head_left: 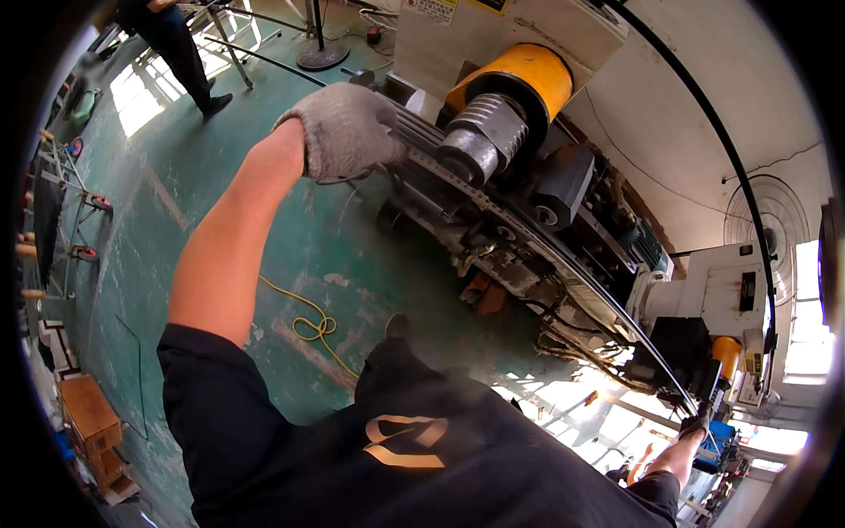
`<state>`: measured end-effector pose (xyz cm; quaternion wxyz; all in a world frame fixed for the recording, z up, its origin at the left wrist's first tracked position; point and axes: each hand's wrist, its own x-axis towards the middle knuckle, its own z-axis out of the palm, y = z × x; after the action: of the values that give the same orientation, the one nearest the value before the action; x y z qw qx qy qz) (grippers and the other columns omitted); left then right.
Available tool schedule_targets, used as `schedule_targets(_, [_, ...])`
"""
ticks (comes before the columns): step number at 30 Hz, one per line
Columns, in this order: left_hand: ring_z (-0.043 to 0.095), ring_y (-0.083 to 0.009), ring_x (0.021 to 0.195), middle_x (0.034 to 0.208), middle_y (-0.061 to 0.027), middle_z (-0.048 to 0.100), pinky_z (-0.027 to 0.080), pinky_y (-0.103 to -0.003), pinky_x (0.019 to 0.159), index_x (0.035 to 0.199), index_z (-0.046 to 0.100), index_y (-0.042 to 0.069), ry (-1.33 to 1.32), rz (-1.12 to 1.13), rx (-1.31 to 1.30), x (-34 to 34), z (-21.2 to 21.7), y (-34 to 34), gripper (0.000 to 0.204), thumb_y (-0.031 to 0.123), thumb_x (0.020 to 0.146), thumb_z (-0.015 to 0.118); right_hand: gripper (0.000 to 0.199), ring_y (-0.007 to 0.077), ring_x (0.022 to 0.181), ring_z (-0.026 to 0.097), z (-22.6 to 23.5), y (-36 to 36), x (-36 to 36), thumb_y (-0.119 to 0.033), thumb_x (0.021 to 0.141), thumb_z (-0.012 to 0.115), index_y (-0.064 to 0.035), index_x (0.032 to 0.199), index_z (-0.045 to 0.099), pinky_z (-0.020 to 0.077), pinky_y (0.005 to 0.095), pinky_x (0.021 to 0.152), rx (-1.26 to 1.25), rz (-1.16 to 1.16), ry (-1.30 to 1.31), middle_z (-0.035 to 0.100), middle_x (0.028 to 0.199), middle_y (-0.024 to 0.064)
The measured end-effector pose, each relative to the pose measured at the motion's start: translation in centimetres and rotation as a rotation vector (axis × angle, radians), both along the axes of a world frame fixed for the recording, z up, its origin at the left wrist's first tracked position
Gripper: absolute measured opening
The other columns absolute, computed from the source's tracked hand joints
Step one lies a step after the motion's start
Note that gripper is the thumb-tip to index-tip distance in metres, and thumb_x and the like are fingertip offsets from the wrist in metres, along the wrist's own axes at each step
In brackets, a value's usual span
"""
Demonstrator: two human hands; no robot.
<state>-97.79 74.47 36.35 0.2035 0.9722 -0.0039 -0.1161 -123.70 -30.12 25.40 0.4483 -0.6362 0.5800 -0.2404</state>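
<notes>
Left hand: grey-gloved, fingers curled at the machine's left end; their hold is hidden.
Right hand: far right, seemingly by the long bar's end; too small to tell how closed its fingers are.
Long bar: along the machine's near side.
Orange cylinder: on the machine.

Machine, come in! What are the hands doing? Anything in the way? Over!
Gloved left hand at machine, right hand at thin rod, grips unclear. Rod runs alongside machine. Yellow cord on floor, away from hands.
</notes>
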Motion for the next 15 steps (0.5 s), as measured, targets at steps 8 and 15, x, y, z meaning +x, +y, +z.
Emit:
schedule_targets(8, [0.073,-0.0309,0.093,0.101,-0.0158,0.079,0.058,-0.039,0.091,0.118,0.080,0.009,0.075,-0.082,0.138,2.2,0.6,0.1,0.050,0.042,0.082,0.077,0.039,0.0181,0.105,0.035,0.2,2.1,-0.7,-0.055,0.091,0.069,-0.0310,0.117,0.053,0.0309,0.0441,0.084,0.000,0.093,-0.073,0.043,0.118,-0.0040])
schedule_targets(15, [0.073,-0.0297,0.092,0.100,-0.0157,0.079,0.059,-0.039,0.088,0.111,0.081,0.007,0.118,-0.073,0.089,2.9,0.1,0.5,0.048,0.044,0.081,0.075,0.056,0.0352,0.157,0.011,2.0,-0.8,-1.2,-0.043,0.114,0.034,-0.0223,0.165,0.028,0.0103,0.0708,0.124,0.192,0.065,-0.127,0.023,0.171,0.0038])
